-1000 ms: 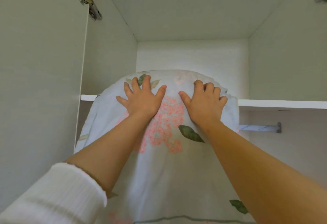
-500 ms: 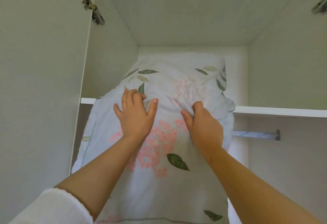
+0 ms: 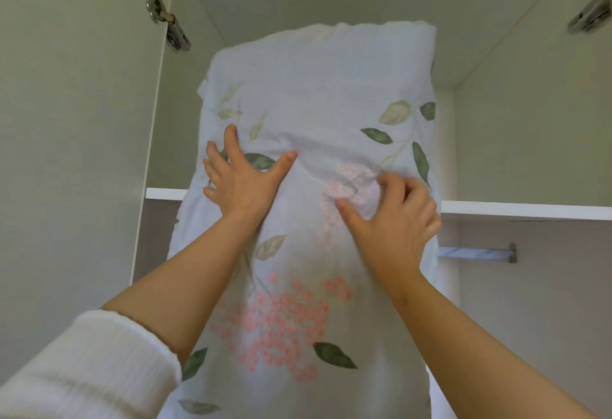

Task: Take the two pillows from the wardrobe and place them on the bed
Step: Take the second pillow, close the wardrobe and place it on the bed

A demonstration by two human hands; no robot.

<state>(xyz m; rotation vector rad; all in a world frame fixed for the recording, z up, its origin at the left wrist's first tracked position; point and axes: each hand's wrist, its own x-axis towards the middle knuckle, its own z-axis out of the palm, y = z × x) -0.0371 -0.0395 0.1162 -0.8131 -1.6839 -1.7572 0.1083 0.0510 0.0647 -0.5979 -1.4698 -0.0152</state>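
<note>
A pale blue pillow (image 3: 318, 87) printed with pink flowers and green leaves stands on end, leaning out of the wardrobe's upper compartment over the shelf edge (image 3: 526, 210). My left hand (image 3: 241, 180) lies on its face with fingers pressing into the fabric. My right hand (image 3: 394, 219) pinches a fold of the cover near a pink flower. The pillow's lower part hangs down between my forearms and runs out of view. A second pillow is not visible.
The open wardrobe door (image 3: 66, 120) stands at the left, with a metal hinge (image 3: 167, 19) at its top; another hinge (image 3: 592, 14) is at the upper right. A hanging rail (image 3: 477, 253) runs below the shelf on the right.
The pillow has slid out of the compartment toward me and tipped up, so more of it shows. Both hands have shifted along its face, the right one bunching fabric.
</note>
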